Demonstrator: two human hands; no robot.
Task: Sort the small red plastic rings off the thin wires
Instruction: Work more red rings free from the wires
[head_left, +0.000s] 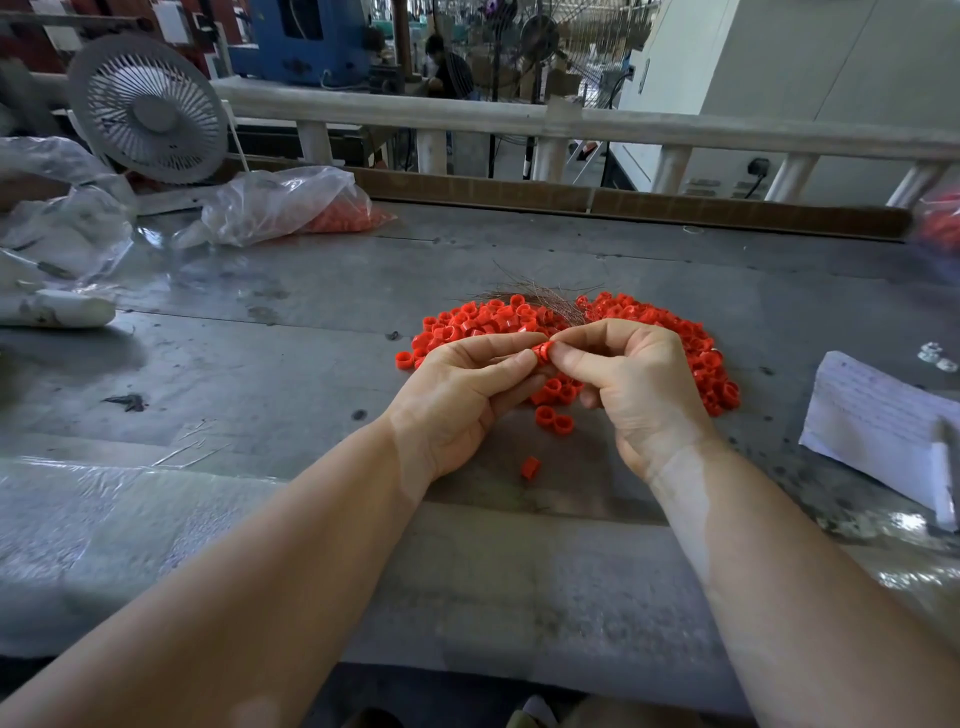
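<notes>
Both hands are meeting over the middle of the grey surface, just above the near side of the pile of red rings. The left hand is curling its fingers inward, thumb and forefinger closing on a single red ring held between the two hands. The right hand is pinching that same ring from the other side, its thumb and forefinger tips pressing against it while the remaining fingers are folding loosely underneath. Whether a wire is running through the held ring cannot be told.

The pile is spreading in a broad arc behind and to the right of the hands, with a bundle of thin wires lying across its far side, toward the far edge of the surface. A pair of rings is lying between the wrists, and one stray ring is sitting apart, nearer the front edge.

Toward the far left corner a clear plastic bag holding more red pieces is slumping beside a grey fan. More crumpled plastic is lying along the left edge. A sheet of paper is resting at the right edge, with a pen lying on it.
</notes>
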